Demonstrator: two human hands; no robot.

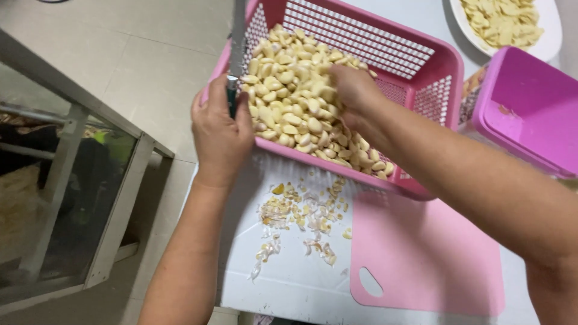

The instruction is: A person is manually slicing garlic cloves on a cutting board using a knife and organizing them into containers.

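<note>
Since the basket sits right at the near-left corner, here's how it looks:
Basket: pink slotted basket [421, 66] full of peeled garlic cloves [301, 102], tilted toward the person, near rim over the white table [289, 283].
Left hand: left hand [221, 135] closed round a knife [236, 54] with a dark green handle, blade pointing up along the basket's left wall, top cut off by the frame.
Right hand: right hand [355, 90] dug into the cloves, fingers buried so can't tell how far it's open.
Edges: table edge runs just under the left forearm, tiled floor beyond.
Open room: pink cutting board [427, 259] mostly bare; garlic trimmings [301, 210] scattered beside it.
Cut off: purple tub [530, 108] and white plate [545, 45] of cloves, both partly out of view.
</note>
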